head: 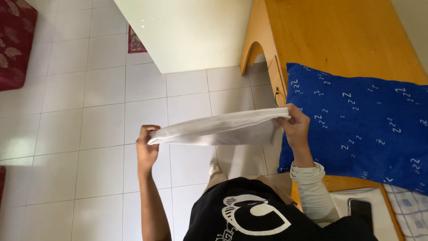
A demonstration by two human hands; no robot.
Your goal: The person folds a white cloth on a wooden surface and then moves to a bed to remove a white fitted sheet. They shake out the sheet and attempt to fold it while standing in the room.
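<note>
Here, both hands stretch a white cloth flat in the air above the floor.

Left hand (146, 147) & right hand (294, 126) each pinch an end of the white cloth (223, 129), fingers closed on the edge w/ thumbs on top, so it hangs taut btwn them at about chest height, prob. held that way to keep it smooth & off the tiled floor (89, 111). Cloth looks doubled over, top edge straight. Right hand sits just beside the blue pillow (361, 125), which lies on the wooden bed frame (339, 35). A dark phone (360, 208) rests on bedding near the right elbow.
</note>
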